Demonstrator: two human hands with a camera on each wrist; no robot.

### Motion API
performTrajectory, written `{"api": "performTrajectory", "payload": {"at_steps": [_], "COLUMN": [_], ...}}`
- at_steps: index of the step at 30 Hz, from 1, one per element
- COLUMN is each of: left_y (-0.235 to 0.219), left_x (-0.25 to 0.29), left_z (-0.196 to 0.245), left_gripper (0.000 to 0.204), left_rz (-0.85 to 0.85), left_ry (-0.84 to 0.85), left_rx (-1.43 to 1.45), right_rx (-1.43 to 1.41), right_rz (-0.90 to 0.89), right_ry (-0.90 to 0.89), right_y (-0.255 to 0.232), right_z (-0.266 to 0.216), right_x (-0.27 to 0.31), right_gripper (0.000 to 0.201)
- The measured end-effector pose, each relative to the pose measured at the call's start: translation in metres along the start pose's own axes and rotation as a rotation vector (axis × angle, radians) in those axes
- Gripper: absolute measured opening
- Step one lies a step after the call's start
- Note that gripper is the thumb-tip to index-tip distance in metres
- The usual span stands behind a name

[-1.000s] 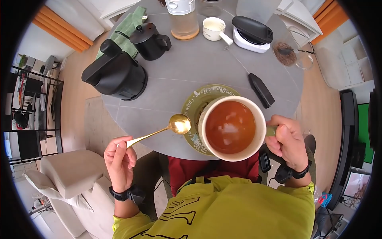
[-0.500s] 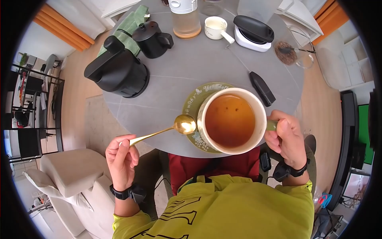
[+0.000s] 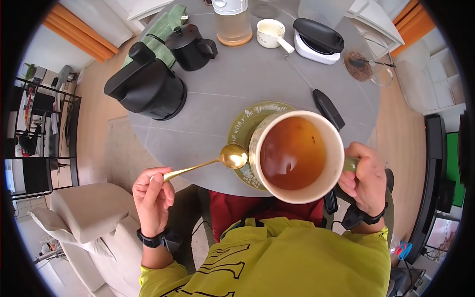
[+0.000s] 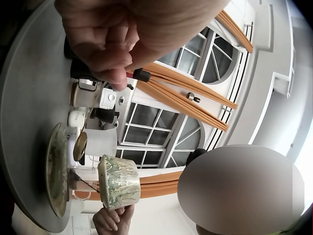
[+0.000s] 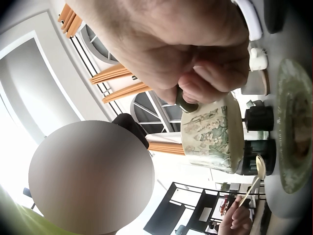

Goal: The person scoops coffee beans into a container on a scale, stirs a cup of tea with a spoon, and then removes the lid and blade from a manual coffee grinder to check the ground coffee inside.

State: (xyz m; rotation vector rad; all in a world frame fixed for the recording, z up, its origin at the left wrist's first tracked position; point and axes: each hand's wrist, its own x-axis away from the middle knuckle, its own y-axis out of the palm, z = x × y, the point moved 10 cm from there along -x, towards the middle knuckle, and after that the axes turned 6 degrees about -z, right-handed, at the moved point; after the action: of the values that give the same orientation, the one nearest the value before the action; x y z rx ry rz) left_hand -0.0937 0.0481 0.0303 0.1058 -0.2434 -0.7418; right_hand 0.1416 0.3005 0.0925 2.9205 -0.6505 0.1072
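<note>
Between its thumb and fingers the left hand [image 3: 153, 200] pinches the handle of a gold spoon [image 3: 233, 156]. The spoon's bowl hovers beside a large mug, over the edge of a green plate [image 3: 241, 129] with white lettering. By its green handle, the right hand [image 3: 367, 175] grips the mug [image 3: 336, 161], which is lifted above the plate. Amber tea [image 3: 292, 153] with a few dark specks fills much of it. A floral pattern covers the outside of the mug [image 5: 208, 134] in the right wrist view. Part of the plate is hidden beneath the mug.
On the grey table [image 3: 208, 111] stand a black kettle-like vessel [image 3: 148, 86], a black pot [image 3: 190, 49], a green cloth [image 3: 163, 37], a clear canister [image 3: 232, 24], a cream cup [image 3: 270, 33], a black-and-white device [image 3: 318, 42] and a black handheld tool [image 3: 328, 109].
The mug has risen off toward the right and nearer the body, and the tea's surface has shifted. The spoon has drifted slightly right along with the left hand, still pinched.
</note>
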Motion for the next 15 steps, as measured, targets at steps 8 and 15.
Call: {"api": "performTrajectory", "payload": {"at_steps": [8,15], "left_y": [-0.006,-0.005], "left_x": [0.0,-0.001], "left_z": [-0.002,-0.004], "left_gripper": [0.022,0.022], "left_rz": [-0.016,-0.021], "left_ry": [-0.018,-0.023], "left_rx": [0.028,0.038], "right_rx": [0.134,0.229], "right_rz": [0.005,0.014], "right_ry": [-0.148,-0.31], "right_y": [0.003,0.002], "right_z": [-0.038,-0.06], "right_x": [0.006,0.004], "right_gripper": [0.059,0.061]}}
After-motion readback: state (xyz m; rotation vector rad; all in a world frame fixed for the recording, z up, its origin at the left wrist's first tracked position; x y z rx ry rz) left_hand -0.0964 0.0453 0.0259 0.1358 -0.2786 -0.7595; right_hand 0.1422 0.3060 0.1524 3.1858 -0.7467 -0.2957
